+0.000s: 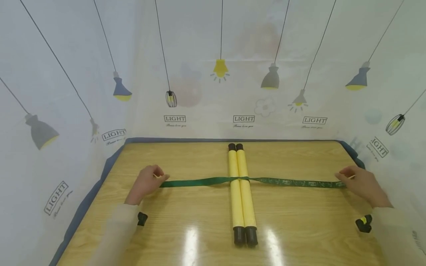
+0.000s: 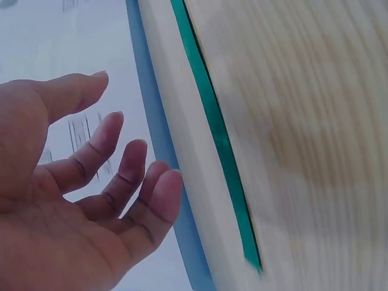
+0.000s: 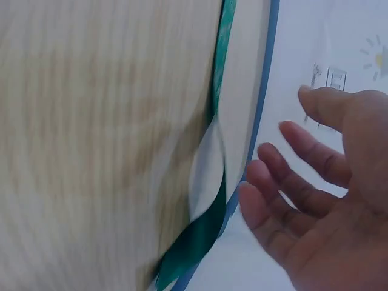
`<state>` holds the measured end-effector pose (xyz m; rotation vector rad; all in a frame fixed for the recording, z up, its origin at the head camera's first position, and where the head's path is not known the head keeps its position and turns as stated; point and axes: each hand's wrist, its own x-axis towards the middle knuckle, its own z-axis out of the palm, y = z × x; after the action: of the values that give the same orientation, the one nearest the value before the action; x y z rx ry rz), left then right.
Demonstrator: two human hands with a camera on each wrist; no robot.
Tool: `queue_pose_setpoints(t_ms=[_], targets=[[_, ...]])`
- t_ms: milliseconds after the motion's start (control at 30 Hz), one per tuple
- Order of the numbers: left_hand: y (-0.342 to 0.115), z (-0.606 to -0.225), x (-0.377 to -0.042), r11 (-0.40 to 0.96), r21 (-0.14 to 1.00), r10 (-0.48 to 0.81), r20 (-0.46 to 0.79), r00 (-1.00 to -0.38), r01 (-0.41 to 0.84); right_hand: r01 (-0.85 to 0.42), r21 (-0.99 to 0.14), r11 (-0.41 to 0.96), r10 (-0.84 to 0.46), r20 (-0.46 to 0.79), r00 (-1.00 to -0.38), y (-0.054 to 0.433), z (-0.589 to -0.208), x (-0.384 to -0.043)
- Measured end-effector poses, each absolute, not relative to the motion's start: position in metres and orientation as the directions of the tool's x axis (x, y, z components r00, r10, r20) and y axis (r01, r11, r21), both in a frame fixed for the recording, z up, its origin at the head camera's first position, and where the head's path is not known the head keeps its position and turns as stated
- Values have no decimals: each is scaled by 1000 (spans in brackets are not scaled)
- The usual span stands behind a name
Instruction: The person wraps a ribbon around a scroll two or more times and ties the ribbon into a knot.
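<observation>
A green ribbon [image 1: 193, 182] crosses two yellow rods [image 1: 236, 207] on a table [image 1: 186, 159]. Left and right of the rods, the left hand [image 1: 146, 181] and right hand [image 1: 363, 183] hold nothing, fingers relaxed. Behind the rods hangs a lamp-print sheet [image 1: 196, 40]; sleeves [image 1: 114, 229] partly hide the table.

I read | white lamp-printed wall sheet [image 1: 199, 44]: "LIGHT" in thin black rectangular boxes [image 1: 244, 119], three across the centre, two at left, "IGHT" alone at far right | small black script [image 1: 243, 126] beneath: "love you", first word unclear to me | long green ribbon [image 1: 299, 182], right of centre: pale print I cannot make out
</observation>
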<state>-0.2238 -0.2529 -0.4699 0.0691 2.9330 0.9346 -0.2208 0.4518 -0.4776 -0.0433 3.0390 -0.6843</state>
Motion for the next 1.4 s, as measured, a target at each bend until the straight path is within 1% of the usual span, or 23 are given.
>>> queue_pose_setpoints(t_ms=[300,467,633,767,933,1033,1200,1333,1400], targets=[[-170,-472,-227,765,641,171,-126,-977,51,-18,-396,918,-68,-114,-991,415,-474,-228],[-135,-479,-231,765,643,189,-176,-966,33,15,-366,930,-64,-202,-977,407,-477,-232],[-107,-487,-238,808,588,186,-204,-961,32,118,-319,941,14,-309,-951,399,-481,-233],[-92,-487,-243,864,503,138,-212,-968,13,207,-288,935,95,-358,-929,391,-480,-232],[-81,-490,-246,924,381,85,-194,-977,5,269,-286,920,157,-361,-919,379,-480,-230],[-77,-494,-248,944,329,86,-158,-984,30,238,-314,919,126,-338,-933,373,-481,-229],[-72,-492,-249,934,350,122,-142,-982,66,179,-342,922,68,-312,-948,368,-481,-231],[-73,-491,-249,910,400,187,-160,-969,109,173,-330,928,63,-319,-946,370,-482,-233],[-76,-491,-249,893,437,209,-186,-960,110,157,-348,924,50,-296,-954,371,-485,-234]])
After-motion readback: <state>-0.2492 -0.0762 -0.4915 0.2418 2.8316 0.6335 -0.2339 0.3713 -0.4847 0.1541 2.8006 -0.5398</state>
